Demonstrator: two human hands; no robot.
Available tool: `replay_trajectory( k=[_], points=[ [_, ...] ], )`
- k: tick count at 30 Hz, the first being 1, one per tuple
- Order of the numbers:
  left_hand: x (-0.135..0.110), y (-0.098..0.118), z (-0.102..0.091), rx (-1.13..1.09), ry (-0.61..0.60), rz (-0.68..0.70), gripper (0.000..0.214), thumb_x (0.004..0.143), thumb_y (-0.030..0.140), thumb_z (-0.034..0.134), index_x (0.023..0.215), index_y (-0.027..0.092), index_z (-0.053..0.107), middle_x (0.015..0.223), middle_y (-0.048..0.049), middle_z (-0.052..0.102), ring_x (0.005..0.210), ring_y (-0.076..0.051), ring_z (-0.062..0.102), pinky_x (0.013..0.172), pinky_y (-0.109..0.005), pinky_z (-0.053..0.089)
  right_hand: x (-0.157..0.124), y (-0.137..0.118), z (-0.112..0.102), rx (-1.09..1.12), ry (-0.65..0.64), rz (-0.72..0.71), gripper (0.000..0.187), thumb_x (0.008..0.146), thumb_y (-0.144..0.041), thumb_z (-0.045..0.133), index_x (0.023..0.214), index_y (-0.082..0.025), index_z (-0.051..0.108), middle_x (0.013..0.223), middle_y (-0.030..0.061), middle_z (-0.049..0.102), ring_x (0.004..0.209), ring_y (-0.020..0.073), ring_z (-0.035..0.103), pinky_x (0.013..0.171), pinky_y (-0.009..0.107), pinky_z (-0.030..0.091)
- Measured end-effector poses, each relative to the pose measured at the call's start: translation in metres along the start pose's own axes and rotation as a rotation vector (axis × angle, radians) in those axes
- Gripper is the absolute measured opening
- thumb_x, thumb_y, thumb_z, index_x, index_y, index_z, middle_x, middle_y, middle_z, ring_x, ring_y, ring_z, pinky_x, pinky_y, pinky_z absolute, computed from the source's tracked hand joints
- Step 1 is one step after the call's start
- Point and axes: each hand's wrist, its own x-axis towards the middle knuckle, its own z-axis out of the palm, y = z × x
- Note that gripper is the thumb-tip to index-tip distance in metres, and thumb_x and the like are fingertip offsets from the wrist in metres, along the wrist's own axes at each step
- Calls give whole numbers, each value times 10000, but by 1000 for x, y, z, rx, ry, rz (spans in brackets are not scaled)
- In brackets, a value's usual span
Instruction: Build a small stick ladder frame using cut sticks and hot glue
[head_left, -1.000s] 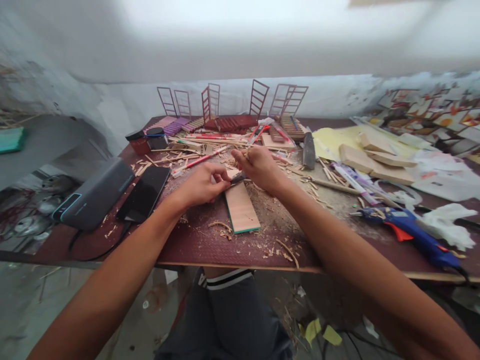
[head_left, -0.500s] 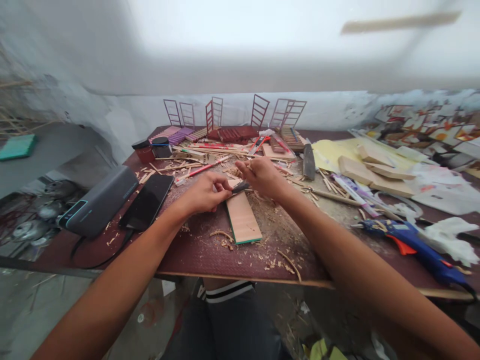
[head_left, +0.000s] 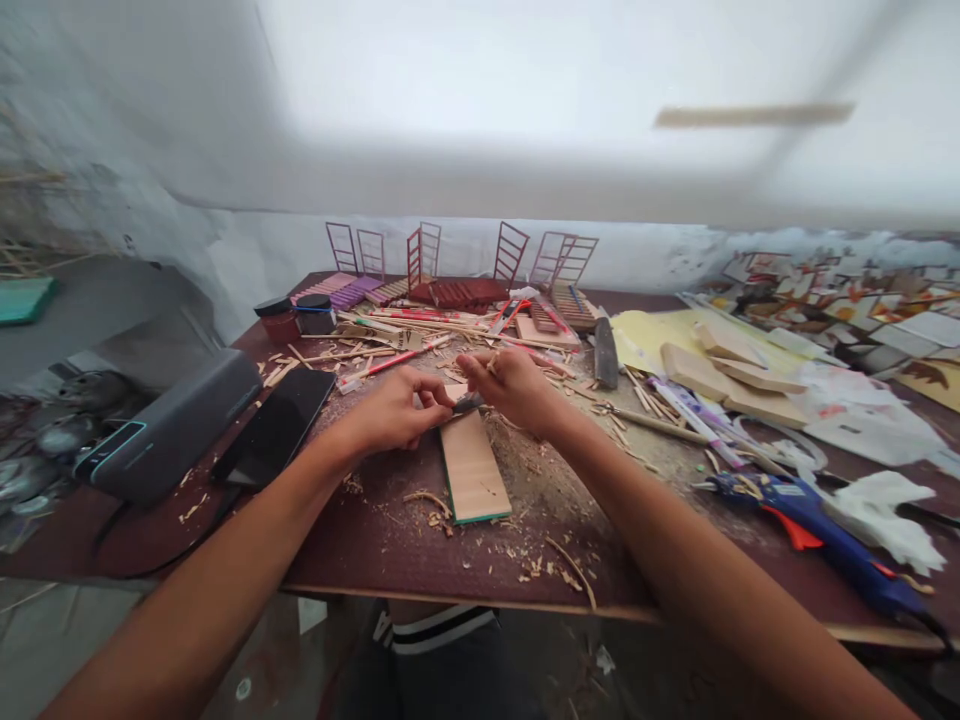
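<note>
Head view: my left hand (head_left: 399,408) still pinches the dark blade (head_left: 468,402) over the wooden block (head_left: 476,468), so work stays there, my right hand (head_left: 519,390) (grip unclear) curled alongside.

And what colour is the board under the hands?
Pale tan on top, green at the near edge; the head view shows the board best.

My left hand (head_left: 401,408) and right hand (head_left: 519,388) are obscuring the full outline of the dark blade (head_left: 468,402) between them. The blade is covering part of the board (head_left: 476,470) below. Left of my grip, lettering on the grey device (head_left: 180,420) is appearing illegibly small. Above right, a pale strip (head_left: 754,116) is showing blurred.
</note>
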Motion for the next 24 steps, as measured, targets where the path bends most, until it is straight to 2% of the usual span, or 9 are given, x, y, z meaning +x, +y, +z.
replay_trajectory(
  k=[4,9,12,16,21,24],
  points=[
    [-1,4,0,-30,7,-36,96,923,189,642,873,127,695,606,33,570,356,-40,475,350,-157,326,-1,2,2,12,44,25,575,1053,-512,366,577,-196,434,540,-28,411,535,98,343,574,299,260],
    [-3,4,0,-67,-11,-41,96,919,218,663,898,136,709,549,55,532,355,-46,466,353,-146,316,-5,2,2,58,43,-2,590,1047,-558,337,612,-185,479,569,-13,477,545,101,401,577,289,280],
    [-2,2,-2,-88,3,-53,100,915,221,666,913,133,714,544,58,536,350,-45,460,345,-143,311,-6,1,3,46,79,18,601,1046,-563,349,588,-188,455,551,-17,452,533,98,382,570,295,269],
    [0,1,-3,-38,-5,-51,115,914,228,668,922,128,723,610,35,600,354,-44,483,341,-149,326,-7,3,3,94,59,-13,563,1059,-514,366,603,-194,444,554,-30,432,527,91,357,559,299,253],
    [-2,4,-5,-18,23,-95,107,905,219,688,923,120,724,515,68,515,341,-44,461,336,-136,290,-10,11,-5,-57,52,27,524,1056,-414,423,579,-196,431,535,-33,410,526,94,318,578,323,228],
    [-3,3,-7,-19,7,-99,115,896,221,693,919,113,724,564,51,561,343,-41,470,332,-140,306,-10,6,-11,-45,88,0,532,1067,-431,400,588,-200,422,544,-30,413,533,97,327,585,322,247]
  ],
)
